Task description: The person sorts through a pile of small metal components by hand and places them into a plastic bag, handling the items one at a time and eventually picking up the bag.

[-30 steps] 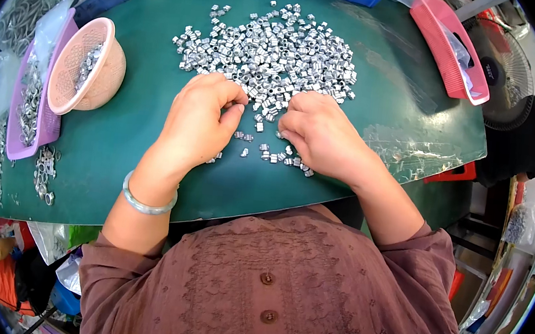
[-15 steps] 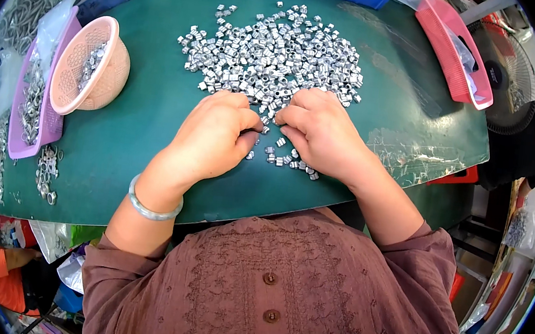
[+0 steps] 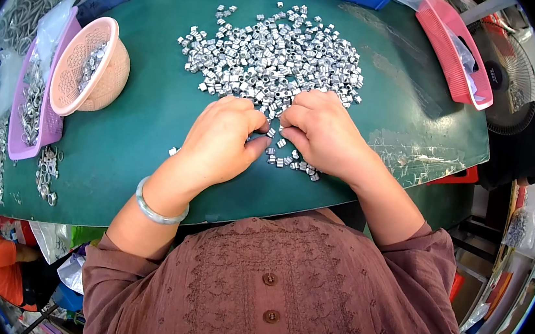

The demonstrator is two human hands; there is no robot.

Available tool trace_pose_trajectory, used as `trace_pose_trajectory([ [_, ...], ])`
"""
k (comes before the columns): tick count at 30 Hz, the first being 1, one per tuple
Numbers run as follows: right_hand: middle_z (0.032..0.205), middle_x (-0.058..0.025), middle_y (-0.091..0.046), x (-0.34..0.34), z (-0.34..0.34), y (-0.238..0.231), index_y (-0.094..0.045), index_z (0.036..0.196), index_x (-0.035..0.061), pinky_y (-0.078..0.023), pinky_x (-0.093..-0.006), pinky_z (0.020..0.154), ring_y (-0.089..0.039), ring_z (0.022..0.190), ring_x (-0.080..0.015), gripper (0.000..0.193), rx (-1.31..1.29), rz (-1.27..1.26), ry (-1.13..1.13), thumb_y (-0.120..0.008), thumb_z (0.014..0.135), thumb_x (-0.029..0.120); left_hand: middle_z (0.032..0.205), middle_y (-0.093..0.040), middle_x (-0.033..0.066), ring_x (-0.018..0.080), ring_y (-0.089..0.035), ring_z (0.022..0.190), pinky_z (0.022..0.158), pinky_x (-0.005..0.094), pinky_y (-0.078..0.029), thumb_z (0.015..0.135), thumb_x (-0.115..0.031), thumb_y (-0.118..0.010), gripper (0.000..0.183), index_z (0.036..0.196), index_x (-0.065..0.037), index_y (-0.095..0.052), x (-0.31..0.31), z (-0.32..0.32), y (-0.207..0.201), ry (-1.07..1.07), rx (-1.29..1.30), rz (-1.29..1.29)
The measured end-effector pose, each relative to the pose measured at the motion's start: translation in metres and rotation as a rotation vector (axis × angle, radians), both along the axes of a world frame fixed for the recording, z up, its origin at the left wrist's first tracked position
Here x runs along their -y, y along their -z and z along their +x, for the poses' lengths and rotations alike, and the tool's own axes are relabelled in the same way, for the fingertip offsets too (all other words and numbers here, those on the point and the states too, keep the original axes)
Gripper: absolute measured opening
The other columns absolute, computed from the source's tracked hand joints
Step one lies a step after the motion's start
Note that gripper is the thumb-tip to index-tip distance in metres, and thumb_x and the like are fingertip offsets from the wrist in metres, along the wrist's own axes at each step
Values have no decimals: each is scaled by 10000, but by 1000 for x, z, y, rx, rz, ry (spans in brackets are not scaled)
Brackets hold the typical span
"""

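Closing in, the left hand (image 3: 221,139) and right hand (image 3: 323,134) have drawn together at the near edge of the silver metal pieces (image 3: 273,53) on the green bench (image 3: 135,127), fingertips pinching pieces between them; exactly what each grip holds, I cannot tell.

We see shiny bare-metal nuts (image 3: 273,53) heaped on a smooth, matt green tabletop (image 3: 141,127), a perforated pink plastic basket (image 3: 89,67) at left, and a glossy bangle (image 3: 160,205).

Green worktable (image 3: 139,147), black standing fan (image 3: 509,68) at right, red stool (image 3: 452,177) beneath the table edge, bright even light
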State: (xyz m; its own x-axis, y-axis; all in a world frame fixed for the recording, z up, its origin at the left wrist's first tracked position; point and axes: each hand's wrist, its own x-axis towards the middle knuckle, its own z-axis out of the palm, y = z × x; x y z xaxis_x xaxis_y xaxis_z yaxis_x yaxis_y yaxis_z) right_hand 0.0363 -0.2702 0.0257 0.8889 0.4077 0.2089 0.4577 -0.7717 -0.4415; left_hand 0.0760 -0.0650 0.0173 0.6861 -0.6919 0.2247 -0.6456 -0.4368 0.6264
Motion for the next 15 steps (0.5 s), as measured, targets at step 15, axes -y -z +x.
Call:
trace_pose_trajectory([
  [15, 796, -67, -584, 9, -2, -3, -703, 860, 74, -426, -400, 735, -574, 818, -296, 125, 15, 69, -29, -658, 759, 14, 726, -581, 81, 274, -572, 738, 663, 378, -461, 743, -79, -751, 147, 872, -41, -694, -3, 4, -1, 43, 9, 3],
])
